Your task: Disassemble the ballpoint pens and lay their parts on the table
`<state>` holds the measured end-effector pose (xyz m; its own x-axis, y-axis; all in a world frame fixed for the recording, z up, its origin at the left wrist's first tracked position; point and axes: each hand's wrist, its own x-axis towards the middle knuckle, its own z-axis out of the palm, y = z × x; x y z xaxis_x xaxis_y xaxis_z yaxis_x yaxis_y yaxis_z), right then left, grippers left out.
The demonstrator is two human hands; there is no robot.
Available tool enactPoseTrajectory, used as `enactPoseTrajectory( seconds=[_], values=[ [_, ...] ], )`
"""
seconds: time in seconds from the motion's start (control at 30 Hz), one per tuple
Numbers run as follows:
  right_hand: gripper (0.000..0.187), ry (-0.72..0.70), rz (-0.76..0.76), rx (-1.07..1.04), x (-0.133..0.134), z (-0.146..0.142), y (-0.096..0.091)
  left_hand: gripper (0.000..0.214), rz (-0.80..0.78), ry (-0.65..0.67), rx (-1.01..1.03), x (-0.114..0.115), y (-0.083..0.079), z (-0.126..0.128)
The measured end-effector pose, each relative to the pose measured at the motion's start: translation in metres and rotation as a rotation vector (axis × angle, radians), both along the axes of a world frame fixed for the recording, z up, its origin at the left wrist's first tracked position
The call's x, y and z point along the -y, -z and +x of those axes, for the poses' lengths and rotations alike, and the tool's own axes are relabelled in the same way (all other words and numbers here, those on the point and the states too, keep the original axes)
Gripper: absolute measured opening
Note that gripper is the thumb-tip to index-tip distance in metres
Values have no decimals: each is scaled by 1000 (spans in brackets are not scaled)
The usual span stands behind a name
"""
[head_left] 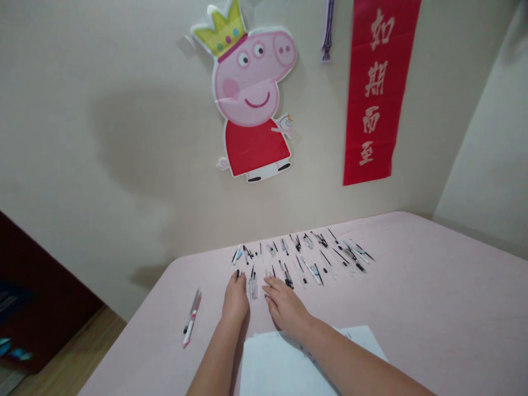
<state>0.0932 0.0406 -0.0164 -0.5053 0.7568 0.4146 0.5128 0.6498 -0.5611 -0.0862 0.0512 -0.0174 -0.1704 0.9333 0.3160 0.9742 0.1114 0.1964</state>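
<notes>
Both my hands rest on a pink table (412, 308), palms down. My left hand (235, 298) lies flat with its fingertips at the near end of a row of small pen parts (305, 258). My right hand (284, 305) lies beside it, fingers stretched toward the same parts. Between the two hands stands a small clear pen piece (253, 286). The parts are black, clear and blue bits, laid out in two rough rows. Neither hand holds anything that I can see.
An assembled pen (192, 318) lies left of my left hand. A white sheet of paper (284, 368) lies under my forearms. On the wall hang a cartoon pig cutout (253, 99) and a red banner (375, 88). The table's left edge drops to a wooden floor (78, 357).
</notes>
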Motion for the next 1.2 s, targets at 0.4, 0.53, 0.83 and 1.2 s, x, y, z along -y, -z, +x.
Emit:
enactPoseTrajectory(
  seconds=[0.4, 0.53, 0.83, 1.2],
  values=[
    [33, -34, 34, -62, -1, 3, -3, 37, 57, -194, -70, 33, -23, -54],
    [33, -37, 59, -89, -2, 2, 0, 32, -22, -350, -122, 52, -33, -90],
    [26, -41, 42, 12, 11, 3, -13, 41, -124, -395, -54, 61, -35, -108],
    [27, -238, 0, 242, 23, 1, -14, 37, -177, -378, -283, 62, -30, -98]
  ],
)
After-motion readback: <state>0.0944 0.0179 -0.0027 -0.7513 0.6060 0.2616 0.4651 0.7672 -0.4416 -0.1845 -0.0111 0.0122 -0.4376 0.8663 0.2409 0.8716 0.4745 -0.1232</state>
